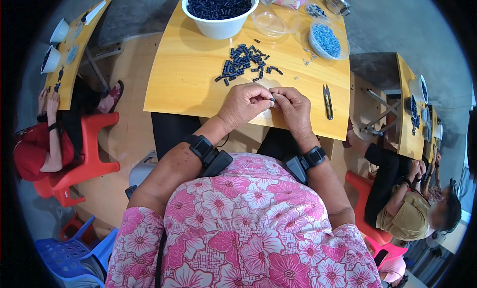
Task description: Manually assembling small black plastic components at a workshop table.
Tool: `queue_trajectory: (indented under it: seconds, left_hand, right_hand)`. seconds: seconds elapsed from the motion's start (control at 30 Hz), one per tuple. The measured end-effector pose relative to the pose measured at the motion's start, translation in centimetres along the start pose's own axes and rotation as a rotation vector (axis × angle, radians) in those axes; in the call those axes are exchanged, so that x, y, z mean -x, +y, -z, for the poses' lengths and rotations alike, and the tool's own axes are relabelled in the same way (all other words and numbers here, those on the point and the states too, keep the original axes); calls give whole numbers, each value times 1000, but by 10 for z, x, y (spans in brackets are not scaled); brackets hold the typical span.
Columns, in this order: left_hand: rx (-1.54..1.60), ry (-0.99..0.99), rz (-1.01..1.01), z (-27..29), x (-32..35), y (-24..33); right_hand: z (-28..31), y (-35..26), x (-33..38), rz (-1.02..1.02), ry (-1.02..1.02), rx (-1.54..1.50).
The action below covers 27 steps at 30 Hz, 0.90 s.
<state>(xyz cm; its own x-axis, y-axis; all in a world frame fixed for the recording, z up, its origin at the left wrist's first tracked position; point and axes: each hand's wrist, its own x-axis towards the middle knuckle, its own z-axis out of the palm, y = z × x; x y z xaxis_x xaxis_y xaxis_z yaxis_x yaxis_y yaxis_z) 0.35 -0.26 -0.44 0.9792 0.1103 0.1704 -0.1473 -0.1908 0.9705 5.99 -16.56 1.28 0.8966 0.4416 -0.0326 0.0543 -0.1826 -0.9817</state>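
Observation:
Close together above the near edge of the table, both my hands are closed in pinches. My left hand (242, 105) grips a small black plastic piece (272, 99) between thumb and fingertips. My right hand (294, 110) meets it there, its thumb and forefinger pressed together on something too small to make out. Just beyond my fingers lies a loose pile of short black plastic pieces (243, 61). To the right of my right hand rests a pair of thread snips (328, 102) with dark handles, lying on the wood.
A white tub (219, 28) full of black pieces stands at the back of the yellow table (184, 74). Right of it are a clear lid (276, 22) and a bowl of small blue pieces (325, 41). People work at tables on both sides; a red chair (89, 149) is at left.

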Motion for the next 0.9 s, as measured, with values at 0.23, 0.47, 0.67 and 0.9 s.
queue_trajectory:
  seconds: [0.23, 0.47, 0.67, 0.9]
  left_hand:
    - [13, -7, 36, -1, 0, 0]
    - [-80, -71, 90, 0, 0, 10]
    - [-48, -65, 91, 0, 0, 7]
    - [-72, -57, 72, -1, 0, 6]
  right_hand:
    - [-2, 4, -1, 70, 61, 61]
    - [7, -1, 2, 81, 13, 63]
    - [6, -7, 4, 95, -21, 136]
    - [7, -8, 4, 147, -31, 312]
